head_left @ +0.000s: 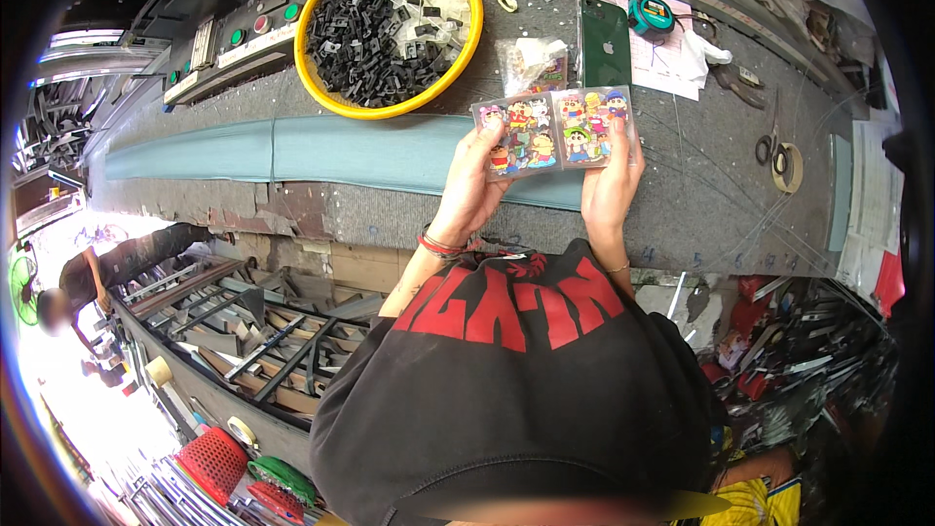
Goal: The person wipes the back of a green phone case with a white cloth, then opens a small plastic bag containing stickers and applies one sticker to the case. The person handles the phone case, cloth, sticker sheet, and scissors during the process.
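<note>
Tabletop [721, 185], grey and speckled, is carrying a yellow basin [375, 113] of black parts [375, 54], a phone [605, 39] and a blue strip [351, 151]. Above the strip, left hand [472, 180] and right hand [612, 180] are holding an opened booklet [553, 131], fingers [484, 139] gripping opposite sides. At left, metal lengths [168, 487] are lying near a red basket [211, 463]; a co-worker [127, 263] is showing beyond.

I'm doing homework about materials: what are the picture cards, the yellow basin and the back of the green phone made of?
The picture cards look like shiny plastic: their edges seem see-through. The yellow basin is probably smooth plastic: its rim is one even, bright colour. The green phone has a smooth-looking back, maybe glass or a plastic case; I can't tell which.
</note>
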`<state>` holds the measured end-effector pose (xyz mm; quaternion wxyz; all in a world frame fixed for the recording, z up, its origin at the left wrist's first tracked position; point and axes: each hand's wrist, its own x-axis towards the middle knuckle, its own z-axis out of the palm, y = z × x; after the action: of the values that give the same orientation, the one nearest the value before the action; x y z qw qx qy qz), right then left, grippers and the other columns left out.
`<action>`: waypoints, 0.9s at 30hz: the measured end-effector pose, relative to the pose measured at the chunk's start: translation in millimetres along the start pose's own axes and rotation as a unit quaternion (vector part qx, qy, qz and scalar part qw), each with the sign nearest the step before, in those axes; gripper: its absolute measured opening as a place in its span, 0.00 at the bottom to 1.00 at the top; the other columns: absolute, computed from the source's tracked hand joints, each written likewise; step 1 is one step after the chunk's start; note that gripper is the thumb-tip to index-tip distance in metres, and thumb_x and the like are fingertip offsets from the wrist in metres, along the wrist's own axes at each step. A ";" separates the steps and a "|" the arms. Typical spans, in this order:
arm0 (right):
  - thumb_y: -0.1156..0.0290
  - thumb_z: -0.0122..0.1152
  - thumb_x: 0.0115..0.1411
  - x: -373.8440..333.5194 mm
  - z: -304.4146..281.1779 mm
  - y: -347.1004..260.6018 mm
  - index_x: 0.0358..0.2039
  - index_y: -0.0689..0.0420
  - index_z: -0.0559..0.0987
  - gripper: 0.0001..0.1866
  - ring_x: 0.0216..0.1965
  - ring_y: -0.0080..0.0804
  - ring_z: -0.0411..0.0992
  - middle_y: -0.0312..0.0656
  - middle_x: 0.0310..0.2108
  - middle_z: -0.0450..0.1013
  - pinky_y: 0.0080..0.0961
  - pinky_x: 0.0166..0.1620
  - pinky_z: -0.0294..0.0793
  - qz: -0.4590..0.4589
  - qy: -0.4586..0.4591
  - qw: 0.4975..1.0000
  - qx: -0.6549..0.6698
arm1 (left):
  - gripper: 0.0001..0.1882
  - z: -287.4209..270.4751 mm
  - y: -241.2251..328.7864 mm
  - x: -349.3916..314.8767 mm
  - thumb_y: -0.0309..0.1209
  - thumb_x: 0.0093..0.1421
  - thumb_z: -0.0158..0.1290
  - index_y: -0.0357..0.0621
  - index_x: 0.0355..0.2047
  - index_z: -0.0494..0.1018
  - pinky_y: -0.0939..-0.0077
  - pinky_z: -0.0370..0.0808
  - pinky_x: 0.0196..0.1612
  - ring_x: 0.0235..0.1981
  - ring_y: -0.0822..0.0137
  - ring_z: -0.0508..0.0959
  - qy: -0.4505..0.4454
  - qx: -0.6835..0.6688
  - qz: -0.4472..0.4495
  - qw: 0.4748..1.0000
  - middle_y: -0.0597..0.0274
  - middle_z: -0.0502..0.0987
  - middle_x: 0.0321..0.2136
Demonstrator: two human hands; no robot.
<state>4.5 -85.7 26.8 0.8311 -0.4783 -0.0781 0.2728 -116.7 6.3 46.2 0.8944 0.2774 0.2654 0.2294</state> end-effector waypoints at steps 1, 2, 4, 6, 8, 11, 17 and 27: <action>0.67 0.47 0.65 0.7 -2.4 0.2 0.50 0.65 0.68 0.17 0.44 0.23 0.69 0.41 0.44 0.71 0.22 0.47 0.68 0.032 0.012 0.998 0.047 | 0.25 -0.9 0.1 1.1 0.41 0.66 0.42 0.35 0.56 0.60 0.60 0.73 0.52 0.49 0.60 0.74 0.006 -0.010 -0.012 1.000 0.52 0.70 0.50; 0.67 0.48 0.65 1.5 -4.4 0.1 0.46 0.63 0.70 0.14 0.43 0.23 0.70 0.40 0.42 0.71 0.24 0.46 0.69 0.046 -0.004 0.996 0.074 | 0.25 -1.8 0.3 2.3 0.41 0.65 0.42 0.35 0.56 0.60 0.61 0.72 0.52 0.49 0.61 0.74 0.005 -0.027 -0.020 0.999 0.52 0.70 0.50; 0.67 0.48 0.65 1.0 -6.9 -0.3 0.46 0.63 0.70 0.14 0.43 0.23 0.70 0.40 0.42 0.71 0.24 0.47 0.69 0.077 0.002 0.992 0.099 | 0.25 -3.2 0.1 3.4 0.40 0.65 0.43 0.36 0.57 0.60 0.63 0.71 0.53 0.49 0.62 0.73 0.006 -0.041 -0.031 0.999 0.53 0.70 0.50; 0.67 0.47 0.65 -1.0 -8.0 -0.6 0.46 0.62 0.70 0.14 0.43 0.24 0.70 0.40 0.42 0.71 0.24 0.47 0.70 0.090 0.001 0.990 0.109 | 0.25 -3.8 -0.6 3.8 0.40 0.65 0.43 0.37 0.57 0.59 0.64 0.71 0.54 0.50 0.63 0.72 0.013 -0.039 -0.034 0.999 0.54 0.70 0.51; 0.66 0.47 0.65 -3.8 -8.6 -0.5 0.46 0.62 0.70 0.14 0.44 0.24 0.71 0.40 0.43 0.71 0.25 0.47 0.70 0.088 -0.005 0.991 0.103 | 0.25 -3.7 -2.0 4.1 0.40 0.65 0.43 0.38 0.57 0.59 0.64 0.70 0.54 0.51 0.63 0.72 0.009 -0.009 -0.022 1.000 0.54 0.69 0.51; 0.64 0.45 0.66 -6.3 -10.8 1.0 0.47 0.62 0.69 0.15 0.44 0.25 0.70 0.40 0.43 0.71 0.25 0.48 0.69 0.090 0.002 0.989 0.113 | 0.24 -3.9 -3.7 4.7 0.40 0.65 0.43 0.39 0.58 0.59 0.64 0.70 0.54 0.52 0.64 0.71 0.011 -0.007 -0.027 1.000 0.54 0.69 0.52; 0.62 0.46 0.66 -5.4 -20.4 10.5 0.50 0.62 0.66 0.19 0.46 0.26 0.69 0.41 0.45 0.69 0.24 0.50 0.67 0.097 0.018 0.991 0.086 | 0.24 -7.8 -6.9 9.5 0.40 0.66 0.42 0.41 0.58 0.58 0.59 0.70 0.55 0.53 0.61 0.70 -0.022 -0.082 -0.079 0.993 0.53 0.67 0.53; 0.75 0.56 0.57 -19.2 -38.2 -12.4 0.57 0.61 0.60 0.28 0.51 0.40 0.65 0.50 0.48 0.65 0.33 0.54 0.63 -0.232 0.004 0.830 -0.507 | 0.26 -22.5 -12.3 13.1 0.45 0.67 0.37 0.41 0.58 0.60 0.64 0.71 0.53 0.50 0.66 0.73 -0.043 0.035 -0.123 0.991 0.58 0.70 0.51</action>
<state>8.0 -129.4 19.4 0.5110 -0.8013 -0.3109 -0.0075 -117.1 12.9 18.1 0.9162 0.2833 0.2668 0.0957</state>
